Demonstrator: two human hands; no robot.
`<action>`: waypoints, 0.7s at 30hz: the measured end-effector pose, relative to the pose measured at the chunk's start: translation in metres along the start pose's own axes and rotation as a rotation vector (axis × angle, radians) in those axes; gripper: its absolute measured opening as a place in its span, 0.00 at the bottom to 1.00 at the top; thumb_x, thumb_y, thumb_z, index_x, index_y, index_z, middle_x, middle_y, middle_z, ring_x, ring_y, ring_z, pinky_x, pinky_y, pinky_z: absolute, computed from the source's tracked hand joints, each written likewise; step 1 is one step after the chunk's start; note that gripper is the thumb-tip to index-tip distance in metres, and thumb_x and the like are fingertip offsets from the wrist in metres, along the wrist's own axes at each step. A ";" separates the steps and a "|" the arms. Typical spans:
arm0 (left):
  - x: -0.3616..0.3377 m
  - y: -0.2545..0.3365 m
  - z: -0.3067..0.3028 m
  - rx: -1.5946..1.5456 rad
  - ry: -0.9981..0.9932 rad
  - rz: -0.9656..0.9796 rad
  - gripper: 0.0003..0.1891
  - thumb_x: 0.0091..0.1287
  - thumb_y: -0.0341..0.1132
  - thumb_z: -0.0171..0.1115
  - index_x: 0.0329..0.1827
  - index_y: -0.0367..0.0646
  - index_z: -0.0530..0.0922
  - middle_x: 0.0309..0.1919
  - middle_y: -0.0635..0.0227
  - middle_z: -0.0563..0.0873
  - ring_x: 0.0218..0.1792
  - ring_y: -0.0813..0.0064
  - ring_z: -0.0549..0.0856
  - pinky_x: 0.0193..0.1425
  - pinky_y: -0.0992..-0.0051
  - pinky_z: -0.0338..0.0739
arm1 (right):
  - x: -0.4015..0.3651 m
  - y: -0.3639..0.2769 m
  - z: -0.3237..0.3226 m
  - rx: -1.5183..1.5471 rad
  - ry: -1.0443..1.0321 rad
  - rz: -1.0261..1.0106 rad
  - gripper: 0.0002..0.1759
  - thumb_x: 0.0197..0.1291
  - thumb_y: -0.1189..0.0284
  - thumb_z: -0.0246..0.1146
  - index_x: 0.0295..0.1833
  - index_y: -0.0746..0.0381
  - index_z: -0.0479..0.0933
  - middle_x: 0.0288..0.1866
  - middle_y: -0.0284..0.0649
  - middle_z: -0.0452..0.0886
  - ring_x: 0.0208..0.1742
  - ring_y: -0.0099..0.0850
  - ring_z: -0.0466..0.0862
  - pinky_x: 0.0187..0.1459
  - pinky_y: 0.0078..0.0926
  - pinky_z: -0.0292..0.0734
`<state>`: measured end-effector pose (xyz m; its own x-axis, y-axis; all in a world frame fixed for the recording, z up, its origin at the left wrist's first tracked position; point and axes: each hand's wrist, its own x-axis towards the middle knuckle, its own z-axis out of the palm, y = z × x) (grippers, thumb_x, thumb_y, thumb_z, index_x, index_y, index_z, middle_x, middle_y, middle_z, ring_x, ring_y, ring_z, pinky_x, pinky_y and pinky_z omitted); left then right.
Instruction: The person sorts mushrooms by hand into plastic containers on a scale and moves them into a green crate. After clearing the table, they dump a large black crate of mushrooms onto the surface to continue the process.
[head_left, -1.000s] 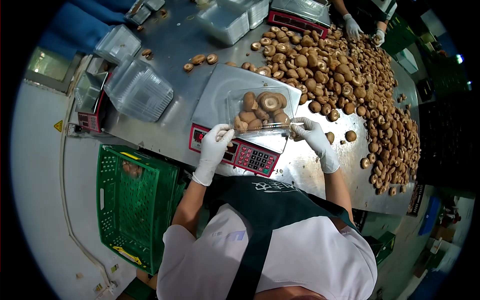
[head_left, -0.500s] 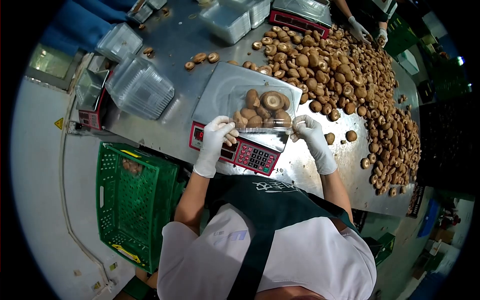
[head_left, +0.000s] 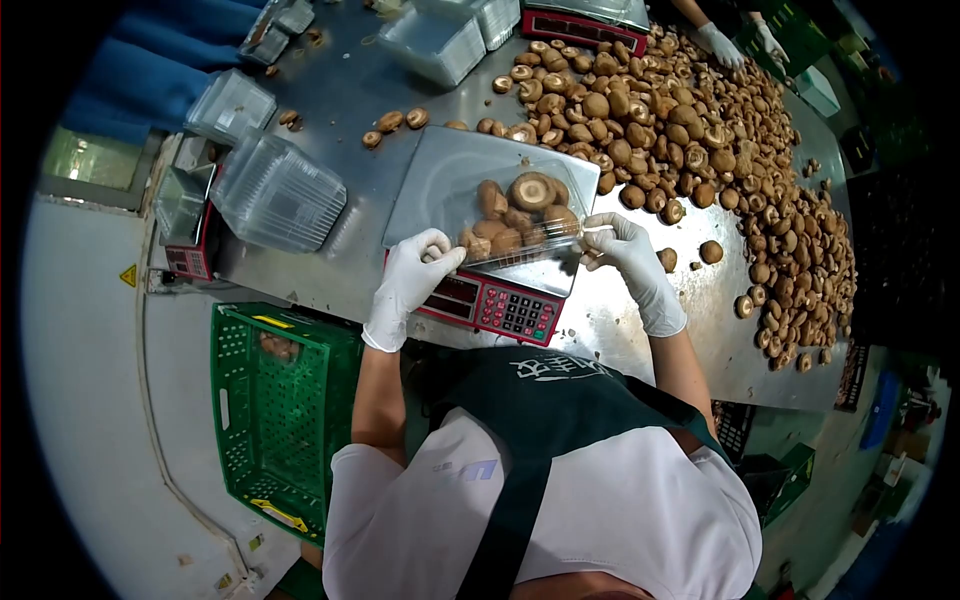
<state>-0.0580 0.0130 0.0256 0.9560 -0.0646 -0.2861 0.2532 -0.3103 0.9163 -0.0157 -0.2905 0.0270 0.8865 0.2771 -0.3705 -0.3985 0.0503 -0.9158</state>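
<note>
A clear plastic punnet [head_left: 510,262] of brown mushrooms [head_left: 533,190] sits on the steel plate of a red scale [head_left: 490,305], slightly askew. At its front right corner, my gloved right hand [head_left: 635,268] pinches the rim. My gloved left hand [head_left: 408,285] is closed, thumb against curled fingers, beside the front left corner. Whether it grips a bit of the plastic there is hard to make out. Below the left hand, part of the scale's display shows; its keypad lies in front of the punnet.
A large heap of mushrooms [head_left: 690,130] covers the table's right side. Stacked empty punnets [head_left: 280,190] stand at left, more [head_left: 440,45] at the back. A green crate [head_left: 280,420] is below left. Another person's gloved hand [head_left: 720,47] is across the heap.
The punnet has turned askew, its left side lower. My left hand has shifted left and its fingers are more curled. My right hand stays at the right corner.
</note>
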 end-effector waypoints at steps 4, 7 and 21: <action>0.001 0.023 -0.001 0.583 0.263 0.302 0.22 0.50 0.37 0.72 0.47 0.44 0.76 0.55 0.57 0.76 0.48 0.63 0.78 0.51 0.69 0.74 | -0.002 0.002 0.004 0.011 -0.029 -0.020 0.20 0.56 0.77 0.66 0.52 0.71 0.69 0.35 0.46 0.84 0.30 0.27 0.84 0.33 0.19 0.80; 0.023 0.022 -0.002 0.578 0.233 0.534 0.38 0.45 0.41 0.75 0.62 0.50 0.70 0.69 0.53 0.62 0.65 0.54 0.66 0.66 0.63 0.64 | 0.006 0.009 0.007 0.035 0.002 -0.037 0.19 0.56 0.78 0.65 0.52 0.71 0.69 0.34 0.45 0.84 0.30 0.26 0.83 0.33 0.19 0.79; 0.042 0.038 0.024 1.093 0.164 0.578 0.40 0.49 0.52 0.66 0.68 0.56 0.68 0.64 0.52 0.71 0.63 0.45 0.68 0.64 0.55 0.64 | 0.043 0.061 0.013 -0.183 0.346 -0.265 0.06 0.50 0.80 0.64 0.30 0.63 0.72 0.25 0.30 0.76 0.27 0.16 0.72 0.31 0.15 0.72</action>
<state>-0.0119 -0.0239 0.0414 0.9131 -0.3600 0.1912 -0.3910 -0.9062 0.1610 -0.0046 -0.2627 -0.0428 0.9907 -0.0597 -0.1219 -0.1276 -0.1027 -0.9865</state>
